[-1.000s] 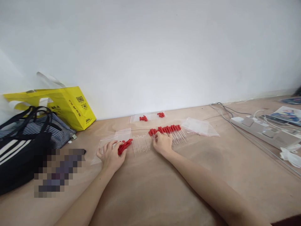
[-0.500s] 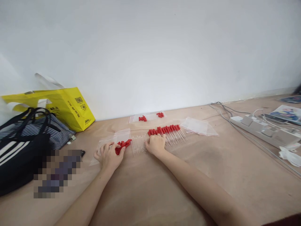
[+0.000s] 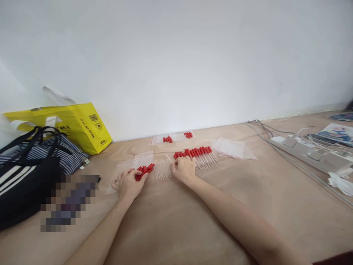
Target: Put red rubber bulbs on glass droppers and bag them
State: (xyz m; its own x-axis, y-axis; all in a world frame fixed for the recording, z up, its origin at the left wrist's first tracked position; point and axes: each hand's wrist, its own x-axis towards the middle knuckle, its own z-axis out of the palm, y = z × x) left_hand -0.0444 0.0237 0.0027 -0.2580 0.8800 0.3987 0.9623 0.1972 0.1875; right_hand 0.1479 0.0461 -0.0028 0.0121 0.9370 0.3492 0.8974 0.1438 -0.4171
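Action! Right hand (image 3: 183, 168) slid left along the droppers (image 3: 201, 151) to a tilted tube (image 3: 169, 158), grip hidden, bringing it beside the bare tubes (image 3: 162, 170) between both hands; left hand (image 3: 128, 184) stayed curled at red bulbs (image 3: 146, 170), hold unclear.

right hand (image 3: 184, 169) hiding grip, black bag (image 3: 27, 195) cropped

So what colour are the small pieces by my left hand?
The small pieces are red, clearest in the head view.
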